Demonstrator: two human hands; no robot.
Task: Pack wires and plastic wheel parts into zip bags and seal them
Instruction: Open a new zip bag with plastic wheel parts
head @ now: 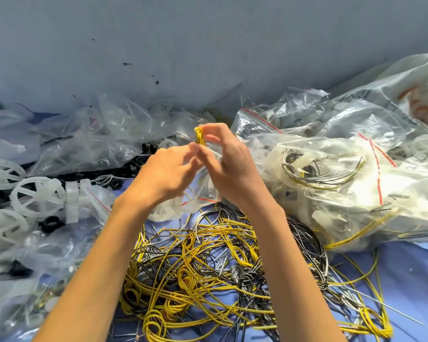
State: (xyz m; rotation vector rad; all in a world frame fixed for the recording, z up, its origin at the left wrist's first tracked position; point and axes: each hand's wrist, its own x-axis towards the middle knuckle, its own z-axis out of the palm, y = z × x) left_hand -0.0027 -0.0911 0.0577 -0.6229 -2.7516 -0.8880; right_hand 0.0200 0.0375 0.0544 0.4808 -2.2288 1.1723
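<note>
Centre, raised above the clutter: yellow coil (199, 135), small, wound tight into a few loops. Pinched at its upper half between thumb and fingertips of right hand (232, 169), fingers bent and closed on the wire. Left hand (163, 176) curled in from the other side, fingertips meeting the coil's lower end. Motion blur there, so cannot tell how firm that pinch is, nor which hand has the bag. Zip bag (209, 186) hanging just beneath both hands: clear, crumpled, red line along its lower edge. Which end is the mouth, not clear.

Handling, as judged:
- **Coil:** very light and springy. Thin insulated wire, stiff enough to keep a loop but likely to spring open once released. Best gripped across all turns at once, at the waist of the bundle, never by a single strand. Smooth jacket, somewhat slippery; not fragile.
- **Bag:** film limp and slick, mouth prone to collapse. Better taken by the seal strip, one lip drawn away, coil fed in end first and let go only well inside.

Below the forearms: wire heap (208, 267), yellow, grey and black, badly tangled on blue surface (405, 262). Likely to drag neighbours if pulled by one strand.

Left: loose white wheel parts (37, 196), rigid, spoked, easy to lift by the rim.

Right: filled bags (331, 183), piled against the wall.
</note>
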